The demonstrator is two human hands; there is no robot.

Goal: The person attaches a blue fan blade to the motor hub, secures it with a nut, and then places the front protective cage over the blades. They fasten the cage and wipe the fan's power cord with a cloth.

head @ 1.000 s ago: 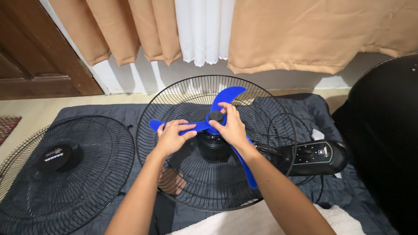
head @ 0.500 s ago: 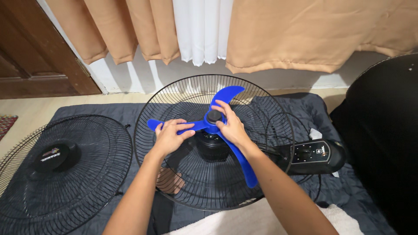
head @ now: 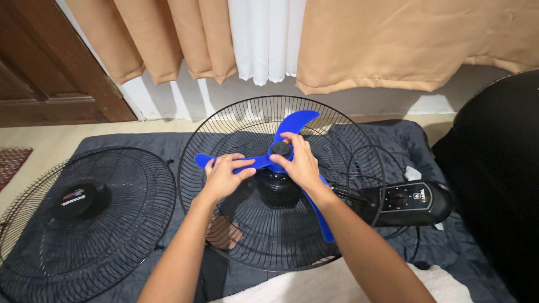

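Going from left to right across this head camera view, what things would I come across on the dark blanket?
Loose front fan grille → left hand on a blue fan blade → black hub cap under the right hand → black control panel base.
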